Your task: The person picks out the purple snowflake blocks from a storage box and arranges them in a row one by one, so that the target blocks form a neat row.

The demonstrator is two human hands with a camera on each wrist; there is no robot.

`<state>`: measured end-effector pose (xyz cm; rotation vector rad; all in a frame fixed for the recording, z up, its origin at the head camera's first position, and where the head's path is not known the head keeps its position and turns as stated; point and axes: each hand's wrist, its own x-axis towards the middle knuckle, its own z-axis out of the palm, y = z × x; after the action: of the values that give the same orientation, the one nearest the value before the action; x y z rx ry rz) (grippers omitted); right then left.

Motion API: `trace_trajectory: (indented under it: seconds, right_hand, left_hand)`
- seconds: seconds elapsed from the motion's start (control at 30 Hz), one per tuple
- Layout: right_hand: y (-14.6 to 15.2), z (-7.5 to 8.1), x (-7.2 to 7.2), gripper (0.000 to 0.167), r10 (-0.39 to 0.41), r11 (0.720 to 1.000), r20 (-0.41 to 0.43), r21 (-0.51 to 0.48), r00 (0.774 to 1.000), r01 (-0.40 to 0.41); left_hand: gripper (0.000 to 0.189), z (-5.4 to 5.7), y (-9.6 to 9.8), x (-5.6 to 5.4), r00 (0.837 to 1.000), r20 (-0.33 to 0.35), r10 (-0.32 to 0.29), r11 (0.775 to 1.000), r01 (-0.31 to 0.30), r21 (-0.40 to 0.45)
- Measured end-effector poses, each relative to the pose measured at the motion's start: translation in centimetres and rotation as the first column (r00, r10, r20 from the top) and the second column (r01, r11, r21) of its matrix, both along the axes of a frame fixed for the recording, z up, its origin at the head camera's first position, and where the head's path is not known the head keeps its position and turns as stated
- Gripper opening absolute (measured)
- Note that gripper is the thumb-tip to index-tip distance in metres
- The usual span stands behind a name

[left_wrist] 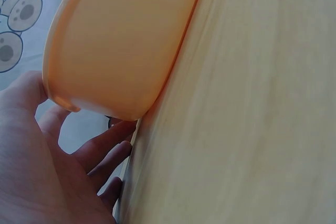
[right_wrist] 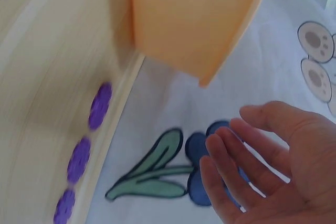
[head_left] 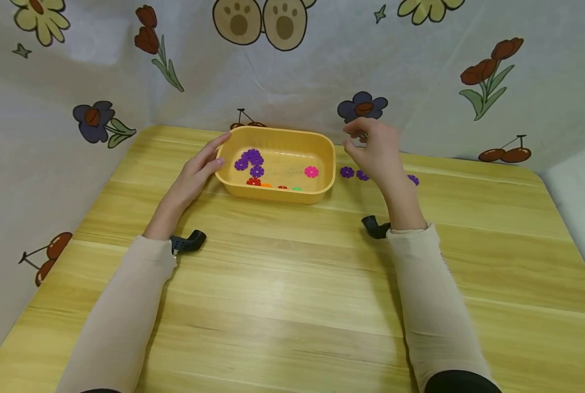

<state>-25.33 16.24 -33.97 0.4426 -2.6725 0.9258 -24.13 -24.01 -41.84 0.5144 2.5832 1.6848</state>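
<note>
The head view shows the left hand (head_left: 194, 176) gripping the near end of a yellow basin (head_left: 287, 197) between the hands and the right hand (head_left: 376, 147) relaxed near purple discs (head_left: 347, 172), the left wrist view shows fingers (left_wrist: 102, 148) against that end, and the right wrist view shows loosely spread fingers (right_wrist: 244, 166).

A bench (head_left: 282, 295) with a pale yellow, wood-grained top and rounded far corners is seen, its streaks drawn mostly from side to side and a soft glare reflected near the middle. Close to its far edge, a yellow tub (head_left: 277, 195) is stood upright, and to the tub's right purple flower-shaped discs (head_left: 347, 172) are laid flat in a row, partly hidden from above
</note>
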Motion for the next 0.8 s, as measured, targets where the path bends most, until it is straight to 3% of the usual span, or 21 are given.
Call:
trace_trajectory:
  seconds: [0.37, 0.8]
  right_hand:
    - [-4.1, 0.2, -0.7, 0.024, 0.029, 0.998, 0.038, -0.050, 0.999, -0.027]
    - [-9.0, -0.7, -1.7, 0.023, 0.097, 0.995, 0.164, -0.031, 0.982, -0.093]
  left_hand:
    - [0.055, 0.1, 0.1, 0.0, 1.000, 0.002, 0.005, 1.000, -0.005, 0.003]
    - [0.056, 0.1, 0.0, 0.0, 1.000, 0.003, 0.000, 1.000, 0.000, 0.009]
